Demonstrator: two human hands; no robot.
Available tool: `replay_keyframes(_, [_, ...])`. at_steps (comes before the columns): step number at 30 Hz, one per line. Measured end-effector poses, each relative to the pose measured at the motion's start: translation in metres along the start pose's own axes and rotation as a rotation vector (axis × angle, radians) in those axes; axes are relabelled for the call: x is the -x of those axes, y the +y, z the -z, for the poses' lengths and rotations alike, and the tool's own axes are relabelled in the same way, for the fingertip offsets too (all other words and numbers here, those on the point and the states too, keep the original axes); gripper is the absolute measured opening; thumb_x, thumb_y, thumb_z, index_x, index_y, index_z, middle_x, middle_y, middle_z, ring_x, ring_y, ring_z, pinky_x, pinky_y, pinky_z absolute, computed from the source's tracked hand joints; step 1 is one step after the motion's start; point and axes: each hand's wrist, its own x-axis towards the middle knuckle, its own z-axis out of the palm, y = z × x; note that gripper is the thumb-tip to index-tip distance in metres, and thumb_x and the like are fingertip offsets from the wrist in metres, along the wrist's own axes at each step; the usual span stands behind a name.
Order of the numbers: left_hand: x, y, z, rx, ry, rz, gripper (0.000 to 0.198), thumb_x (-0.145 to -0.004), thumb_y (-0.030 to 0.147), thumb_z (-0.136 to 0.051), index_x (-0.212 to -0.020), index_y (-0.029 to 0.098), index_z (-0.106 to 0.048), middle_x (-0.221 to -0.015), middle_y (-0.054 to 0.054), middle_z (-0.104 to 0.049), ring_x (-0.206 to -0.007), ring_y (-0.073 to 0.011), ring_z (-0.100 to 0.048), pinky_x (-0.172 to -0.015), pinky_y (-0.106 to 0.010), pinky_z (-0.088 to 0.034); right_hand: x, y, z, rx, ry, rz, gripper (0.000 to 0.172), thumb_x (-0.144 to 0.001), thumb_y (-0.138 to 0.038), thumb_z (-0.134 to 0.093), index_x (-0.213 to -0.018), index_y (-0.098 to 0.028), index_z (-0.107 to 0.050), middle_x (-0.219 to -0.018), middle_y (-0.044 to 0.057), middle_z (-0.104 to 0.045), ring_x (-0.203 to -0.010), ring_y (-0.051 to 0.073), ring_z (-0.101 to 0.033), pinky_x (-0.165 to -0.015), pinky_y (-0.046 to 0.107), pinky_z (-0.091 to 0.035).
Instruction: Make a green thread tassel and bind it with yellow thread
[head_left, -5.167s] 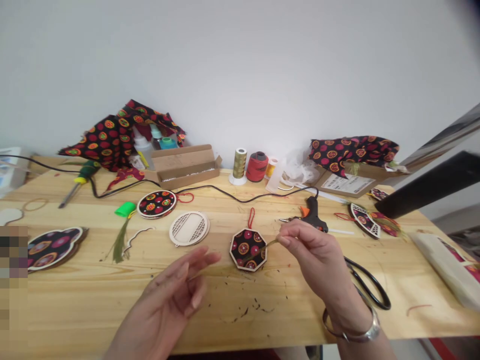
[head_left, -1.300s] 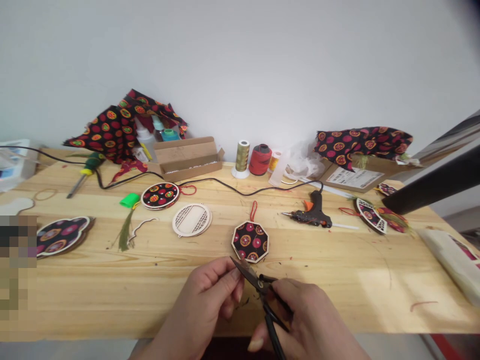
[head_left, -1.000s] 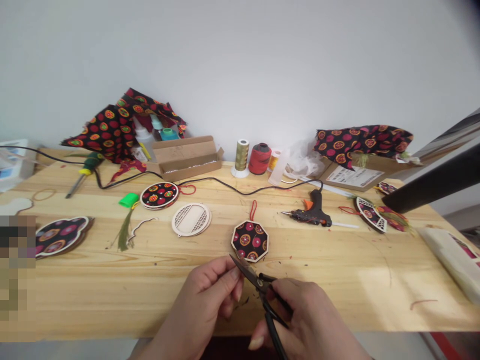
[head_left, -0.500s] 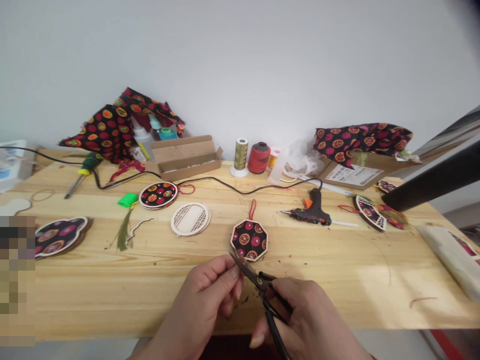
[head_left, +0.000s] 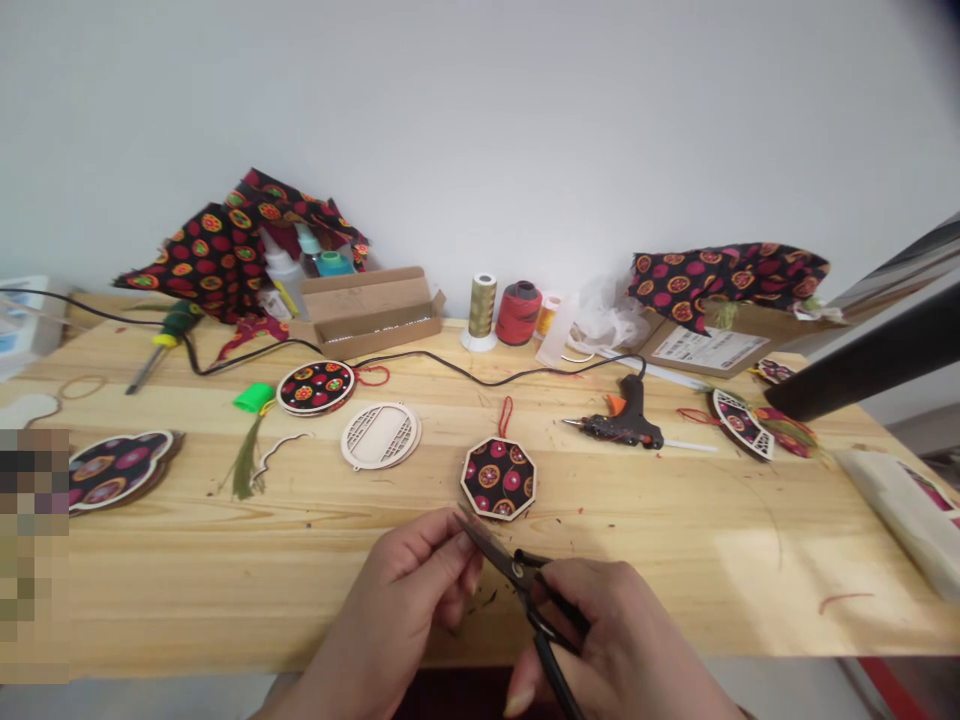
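My right hand grips black-handled scissors, the blades pointing up and left to the fingertips of my left hand. My left hand is pinched closed at the blade tips; what it pinches, if anything, is too small to make out. Just beyond the blades lies an octagonal ornament, black fabric with red and orange circles in a pale wooden frame, a red cord loop at its top. Small dark scraps lie on the table by my left fingers.
A glue gun rests at right, its black cable running left. Beyond the ornament stand thread spools and an open cardboard box. A round wooden lattice piece, a fabric oval ornament and a screwdriver lie to the left.
The scissor blades have closed further at my left fingertips. Both hands stay in nearly the same place, and the octagonal ornament has not moved.
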Motion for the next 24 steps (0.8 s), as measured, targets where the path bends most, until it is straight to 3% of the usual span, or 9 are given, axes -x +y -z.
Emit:
replay_keyframes(2, [0.0,0.0,0.001,0.024,0.006,0.006,0.023,-0.08,0.033,-0.062,-0.065,0.016,-0.062,-0.051,0.007,-0.043,-0.046,-0.007,-0.028,-0.043,-0.019,-0.021,0.003,0.003,0.001,0.043,0.02,0.031,0.008,-0.067,-0.017,-0.06,-0.06,-0.017,-0.056,-0.05,-0.003,-0.056,-0.043,0.009,-0.047,-0.038,0.018,-0.027])
replay_keyframes(5, [0.0,0.001,0.001,0.044,0.004,0.012,0.022,-0.081,0.03,-0.061,-0.065,0.015,-0.062,-0.052,0.006,-0.044,-0.046,-0.0066,-0.026,-0.043,-0.019,-0.019,0.007,0.013,0.009,0.175,0.133,0.026,0.014,-0.067,-0.027,-0.066,-0.062,-0.019,-0.056,-0.055,-0.001,-0.059,-0.045,0.011,-0.05,-0.041,0.019,-0.031])
replay_keyframes(10, [-0.002,0.004,0.002,0.096,0.01,0.02,0.022,-0.082,0.027,-0.059,-0.064,0.014,-0.061,-0.053,0.005,-0.046,-0.047,-0.0064,-0.025,-0.044,-0.02,-0.017,0.018,0.051,0.043,0.603,0.385,-0.203,0.03,-0.076,-0.049,-0.053,-0.078,-0.021,-0.063,-0.071,0.007,-0.068,-0.058,0.024,-0.064,-0.049,0.029,-0.043])
replay_keyframes(13, [-0.002,0.003,0.003,0.116,0.013,0.018,0.023,-0.082,0.026,-0.06,-0.062,0.014,-0.06,-0.053,0.005,-0.046,-0.047,-0.0065,-0.025,-0.044,-0.02,-0.018,0.027,0.076,0.062,0.751,0.365,-0.362,0.029,-0.079,-0.044,-0.047,-0.083,-0.021,-0.064,-0.08,0.01,-0.071,-0.066,0.028,-0.067,-0.054,0.034,-0.048])
replay_keyframes(19, [-0.003,-0.001,0.004,0.124,0.018,0.027,0.019,-0.081,0.028,-0.061,-0.069,0.014,-0.065,-0.055,0.004,-0.049,-0.047,-0.0059,-0.027,-0.044,-0.019,-0.019,0.038,0.103,0.08,0.722,0.278,-0.434,0.027,-0.078,-0.037,-0.046,-0.089,-0.021,-0.065,-0.084,0.009,-0.071,-0.075,0.029,-0.068,-0.062,0.036,-0.052])
replay_keyframes(22, [-0.003,0.0,0.003,0.135,0.022,0.029,0.019,-0.08,0.029,-0.063,-0.068,0.014,-0.066,-0.055,0.004,-0.05,-0.046,-0.0055,-0.027,-0.044,-0.019,-0.018,0.039,0.108,0.081,0.736,0.345,-0.428,0.027,-0.08,-0.038,-0.047,-0.089,-0.02,-0.065,-0.082,0.01,-0.071,-0.075,0.03,-0.067,-0.063,0.039,-0.052])
replay_keyframes(24, [-0.002,0.001,0.002,0.135,0.022,0.025,0.02,-0.079,0.029,-0.063,-0.066,0.014,-0.065,-0.054,0.004,-0.05,-0.046,-0.0056,-0.027,-0.043,-0.019,-0.018,0.038,0.106,0.077,0.791,0.473,-0.324,0.028,-0.081,-0.037,-0.047,-0.091,-0.018,-0.065,-0.087,0.012,-0.07,-0.081,0.032,-0.065,-0.069,0.044,-0.051])
